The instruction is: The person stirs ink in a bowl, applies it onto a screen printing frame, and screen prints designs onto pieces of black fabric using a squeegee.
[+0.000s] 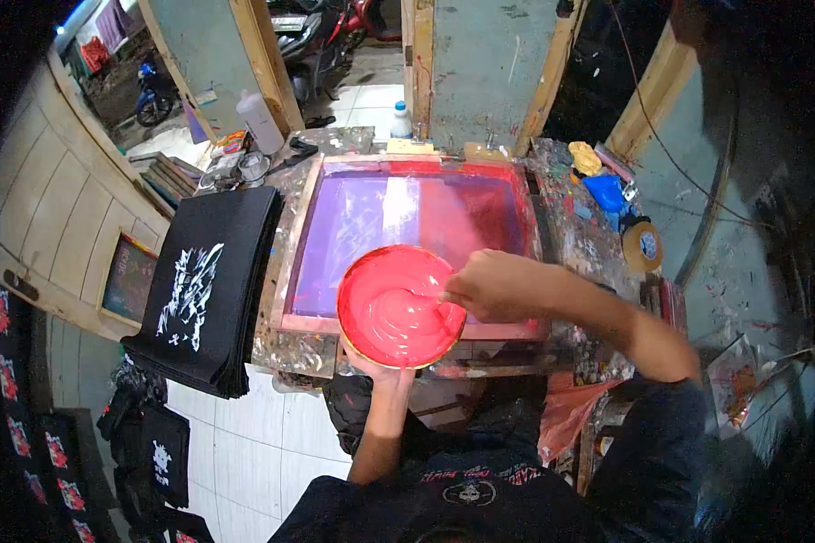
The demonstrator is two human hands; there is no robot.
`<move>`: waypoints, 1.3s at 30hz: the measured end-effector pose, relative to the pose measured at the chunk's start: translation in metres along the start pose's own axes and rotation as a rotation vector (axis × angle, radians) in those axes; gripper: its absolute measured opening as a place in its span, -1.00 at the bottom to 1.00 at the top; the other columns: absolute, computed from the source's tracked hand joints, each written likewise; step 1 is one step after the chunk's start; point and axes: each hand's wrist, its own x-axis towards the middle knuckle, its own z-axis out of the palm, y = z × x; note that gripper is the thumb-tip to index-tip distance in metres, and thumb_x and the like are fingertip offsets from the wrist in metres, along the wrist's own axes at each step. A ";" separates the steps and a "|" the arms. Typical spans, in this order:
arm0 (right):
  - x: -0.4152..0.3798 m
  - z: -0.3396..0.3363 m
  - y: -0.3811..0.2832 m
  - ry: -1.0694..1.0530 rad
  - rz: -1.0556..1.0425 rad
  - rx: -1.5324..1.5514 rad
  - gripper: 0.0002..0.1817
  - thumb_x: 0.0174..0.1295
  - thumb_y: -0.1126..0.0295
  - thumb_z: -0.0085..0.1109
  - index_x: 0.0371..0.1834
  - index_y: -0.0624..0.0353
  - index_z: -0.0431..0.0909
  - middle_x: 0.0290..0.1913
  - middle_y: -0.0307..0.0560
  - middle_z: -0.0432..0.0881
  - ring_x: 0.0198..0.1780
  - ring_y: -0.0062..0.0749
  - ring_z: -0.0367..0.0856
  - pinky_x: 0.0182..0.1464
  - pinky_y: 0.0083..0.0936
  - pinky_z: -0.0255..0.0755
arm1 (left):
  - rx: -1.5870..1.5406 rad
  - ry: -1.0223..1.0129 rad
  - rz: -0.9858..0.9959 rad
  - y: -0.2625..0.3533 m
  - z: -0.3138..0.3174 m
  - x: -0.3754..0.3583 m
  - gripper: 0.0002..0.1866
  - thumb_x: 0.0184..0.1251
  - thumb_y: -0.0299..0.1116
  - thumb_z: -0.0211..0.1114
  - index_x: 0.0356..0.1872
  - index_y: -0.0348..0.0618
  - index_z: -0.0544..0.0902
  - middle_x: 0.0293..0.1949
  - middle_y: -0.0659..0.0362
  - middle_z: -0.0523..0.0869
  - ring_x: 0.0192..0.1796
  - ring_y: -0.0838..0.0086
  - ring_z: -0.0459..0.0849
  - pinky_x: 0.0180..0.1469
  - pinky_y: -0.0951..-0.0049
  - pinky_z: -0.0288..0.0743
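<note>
A round bowl (pixel 343 337) of thick pinkish-red ink (pixel 398 306) is held up in front of my body. My left hand (pixel 378 366) grips it from below, fingers mostly hidden under its base. At the bowl's right rim, my right hand (pixel 480 288) is closed in a pinch over the ink. What it pinches is hidden by the fingers; swirl marks run across the ink's surface. Behind the bowl, a framed printing screen (pixel 335 217) lies on the worktable, its mesh purple on the left, red on the right, with a pale strip between.
Left of the screen lies a stack of black printed fabric pieces (pixel 231 222). A white bottle (pixel 261 122) and a smaller blue-capped bottle (pixel 400 120) stand at the back. Tape rolls (pixel 641 246) and a blue item (pixel 605 193) sit right. More black prints (pixel 165 457) are low at left.
</note>
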 end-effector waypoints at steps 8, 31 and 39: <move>-0.223 0.142 -0.070 0.023 1.109 1.547 -0.63 0.60 0.23 -0.08 0.22 0.14 0.65 -0.03 0.02 0.72 -0.03 -0.18 0.72 0.00 -0.28 0.58 | -0.009 0.035 -0.049 0.028 -0.046 0.000 -0.23 0.58 0.29 -0.14 0.48 -0.13 0.42 0.43 0.00 0.53 0.40 0.09 0.57 0.44 -0.03 0.50; -0.198 0.369 -0.028 0.106 1.632 1.842 -0.63 0.59 0.16 -0.02 0.06 0.20 0.66 -0.17 -0.03 0.72 -0.18 -0.30 0.70 -0.14 -0.31 0.57 | 0.306 0.169 -0.055 0.016 -0.023 0.106 -0.22 0.57 0.31 -0.14 0.50 -0.12 0.39 0.47 -0.01 0.50 0.44 0.06 0.52 0.47 -0.09 0.44; -0.203 0.384 -0.042 0.150 1.641 1.817 -0.62 0.58 0.13 0.00 0.01 0.23 0.67 -0.21 -0.05 0.72 -0.24 -0.34 0.69 -0.18 -0.32 0.56 | 0.301 0.118 -0.075 0.007 -0.023 0.106 -0.21 0.57 0.31 -0.14 0.51 -0.11 0.38 0.48 -0.01 0.49 0.46 0.05 0.50 0.48 -0.12 0.42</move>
